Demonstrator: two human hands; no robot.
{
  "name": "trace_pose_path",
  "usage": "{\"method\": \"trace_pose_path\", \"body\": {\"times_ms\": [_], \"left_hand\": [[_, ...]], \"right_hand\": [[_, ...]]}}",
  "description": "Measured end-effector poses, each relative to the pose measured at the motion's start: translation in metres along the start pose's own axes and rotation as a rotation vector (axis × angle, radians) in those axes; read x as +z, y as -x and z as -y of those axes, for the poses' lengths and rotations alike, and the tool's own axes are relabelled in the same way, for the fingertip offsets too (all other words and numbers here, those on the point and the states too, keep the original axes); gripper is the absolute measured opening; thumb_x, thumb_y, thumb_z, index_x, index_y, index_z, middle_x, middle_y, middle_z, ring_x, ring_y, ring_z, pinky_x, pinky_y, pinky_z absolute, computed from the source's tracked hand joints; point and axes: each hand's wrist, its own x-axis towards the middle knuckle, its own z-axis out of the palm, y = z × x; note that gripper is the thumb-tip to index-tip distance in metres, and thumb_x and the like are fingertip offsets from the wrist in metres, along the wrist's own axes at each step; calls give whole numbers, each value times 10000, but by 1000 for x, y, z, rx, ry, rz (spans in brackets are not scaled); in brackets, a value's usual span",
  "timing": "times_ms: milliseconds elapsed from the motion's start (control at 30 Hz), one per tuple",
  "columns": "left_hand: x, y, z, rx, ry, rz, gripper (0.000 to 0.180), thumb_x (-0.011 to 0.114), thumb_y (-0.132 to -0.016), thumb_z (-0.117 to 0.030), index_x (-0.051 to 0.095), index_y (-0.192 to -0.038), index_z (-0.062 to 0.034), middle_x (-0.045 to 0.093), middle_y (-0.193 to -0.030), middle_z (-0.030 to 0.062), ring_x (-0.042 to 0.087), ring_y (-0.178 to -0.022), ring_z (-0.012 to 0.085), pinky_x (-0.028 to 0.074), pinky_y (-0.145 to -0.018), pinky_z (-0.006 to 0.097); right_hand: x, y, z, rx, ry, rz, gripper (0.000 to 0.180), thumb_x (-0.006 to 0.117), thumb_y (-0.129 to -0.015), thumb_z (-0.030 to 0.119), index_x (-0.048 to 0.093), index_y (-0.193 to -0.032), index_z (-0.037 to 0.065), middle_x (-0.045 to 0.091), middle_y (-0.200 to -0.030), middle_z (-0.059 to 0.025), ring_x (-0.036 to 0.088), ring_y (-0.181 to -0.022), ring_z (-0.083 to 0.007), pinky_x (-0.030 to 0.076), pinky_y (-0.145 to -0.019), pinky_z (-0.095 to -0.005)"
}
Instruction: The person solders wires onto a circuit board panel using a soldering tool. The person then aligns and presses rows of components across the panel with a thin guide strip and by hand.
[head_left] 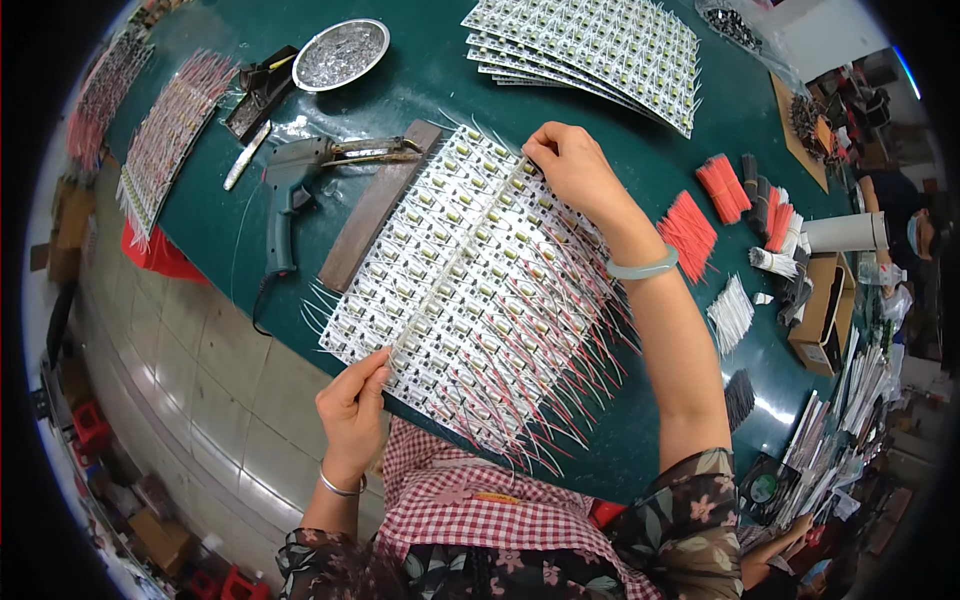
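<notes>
A large white circuit-board panel [440, 235] lies aslant on the table before me, covered with rows of small parts. Red and white wires [545, 350] stick out from its right-hand rows, and short white wires fringe its other edges. Across the panel runs a long, thin pale strip [455, 268]. My left hand [352, 405] is closed in a pinch at the strip's near end, by the panel's front edge. At its far end my right hand [575, 165] pinches too, fingertips together. Along the panel's left side sits a dark flat bar [380, 205].
Left of the bar lies a grey-green pistol-shaped soldering tool [290, 205]. Behind are a bowl of metal bits [342, 58] and stacked panels [600, 50]. Red wire bundles [687, 235] and white wires [730, 313] lie right, near a cardboard box [825, 315]. A wired panel [175, 130] rests far left.
</notes>
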Motion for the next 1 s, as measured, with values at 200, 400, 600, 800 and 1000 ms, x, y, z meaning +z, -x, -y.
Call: {"method": "trace_pose_path", "body": {"times_ms": [200,400,600,800,1000], "left_hand": [[-3,1,0,79,-52,57,232,647,-936,30,725,-1155,20,692,-866,61,555,-636,78,420,-566,210],[2,9,-2,304,-267,-23,215,615,-910,91,711,-1097,46,698,-893,138,664,-767,190,507,-692,272],[4,17,-2,302,-306,-108,184,631,-880,108,712,-1031,40,713,-873,145,687,-735,212,513,-670,275],[12,22,-9,368,-308,-39,201,677,-828,120,691,-1011,41,705,-848,178,701,-690,292,531,-600,320],[14,21,-9,434,-354,10,152,669,-842,118,681,-982,61,685,-811,186,682,-644,285,508,-572,303]], "right_hand": [[-2,4,-6,-82,28,39,217,632,-949,164,666,-958,-50,701,-862,-188,675,-812,-316,515,-762,-416],[-3,3,-24,-192,-87,109,174,608,-986,161,603,-939,-6,546,-774,-11,461,-728,-98,413,-676,-282],[-6,9,-28,-210,-136,132,185,610,-992,178,595,-946,0,527,-776,-2,441,-737,-96,405,-681,-277],[-18,13,-24,-144,-191,208,191,653,-956,204,626,-952,15,561,-808,-60,508,-721,-147,440,-666,-321],[-26,16,-29,-195,-180,260,213,674,-940,185,608,-897,-13,559,-743,-45,478,-703,-134,418,-656,-315]]}}
